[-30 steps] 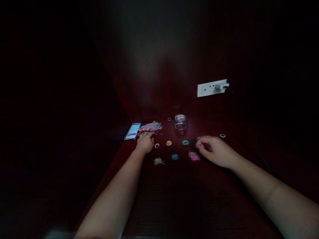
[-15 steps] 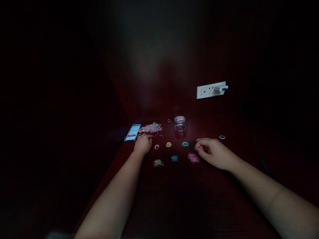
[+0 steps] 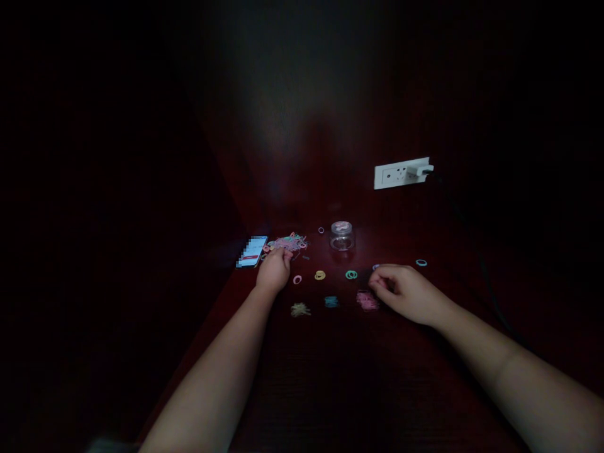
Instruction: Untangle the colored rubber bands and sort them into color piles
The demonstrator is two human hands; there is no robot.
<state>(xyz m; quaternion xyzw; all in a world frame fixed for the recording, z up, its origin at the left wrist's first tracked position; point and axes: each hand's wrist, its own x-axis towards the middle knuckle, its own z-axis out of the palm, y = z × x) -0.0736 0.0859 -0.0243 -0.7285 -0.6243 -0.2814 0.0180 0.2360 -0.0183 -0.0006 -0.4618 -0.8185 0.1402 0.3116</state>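
Observation:
My left hand point(image 3: 274, 272) is at the near edge of a mixed, mostly pink pile point(image 3: 289, 243) of small rings and thin bits. Its fingers are curled together, and whatever they may hold is hidden. My right hand point(image 3: 406, 292) is closed in a pinch just right of a heap of thin pink pieces point(image 3: 367, 300); I cannot make out anything in it. Between the hands lie a pink ring point(image 3: 297, 280), yellow rings point(image 3: 319, 275) and green rings point(image 3: 351, 275). Nearer me are a pale yellowish heap point(image 3: 301, 309) and a blue heap point(image 3: 331, 302). A purple ring point(image 3: 375, 267) is partly behind my right hand.
A clear lidded jar point(image 3: 341, 237) stands at the back, with a small pale ring point(image 3: 321, 230) to its left. A lit phone point(image 3: 252, 251) lies left of the pile. A blue ring point(image 3: 421, 263) is at right. On the wall, a socket point(image 3: 401, 173) holds a plug with a dark cable.
My left hand's fingers have drawn in from pointing over the pile's near edge to a curled grip. My right hand stays almost where it was. The view has shifted slightly.

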